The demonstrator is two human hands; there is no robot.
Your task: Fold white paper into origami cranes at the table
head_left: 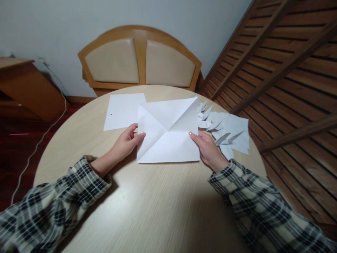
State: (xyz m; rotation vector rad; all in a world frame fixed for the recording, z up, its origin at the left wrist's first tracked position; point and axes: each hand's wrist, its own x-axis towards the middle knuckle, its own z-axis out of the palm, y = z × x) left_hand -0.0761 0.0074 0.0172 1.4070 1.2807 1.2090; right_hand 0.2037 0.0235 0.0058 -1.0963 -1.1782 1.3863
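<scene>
A white sheet of paper [168,144] is held up over the table, with creases running from its corners to the middle. My left hand [128,141] grips its left edge, thumb on the front and fingers behind. On the right edge, my right hand [206,146] pinches the same sheet, its thumb on top and the other fingers hidden behind the paper. Both hands are closed on it. Another white sheet [123,109] with a small dark spot lies flat behind my left hand.
Several folded paper shapes with pointed tips [216,124] stand at the right, beside and on more white paper [240,131]. The round wooden table [158,196] has a padded headboard [142,56] behind it. Slatted wood [289,88] rises at the right; a white cable [39,144] runs down the left.
</scene>
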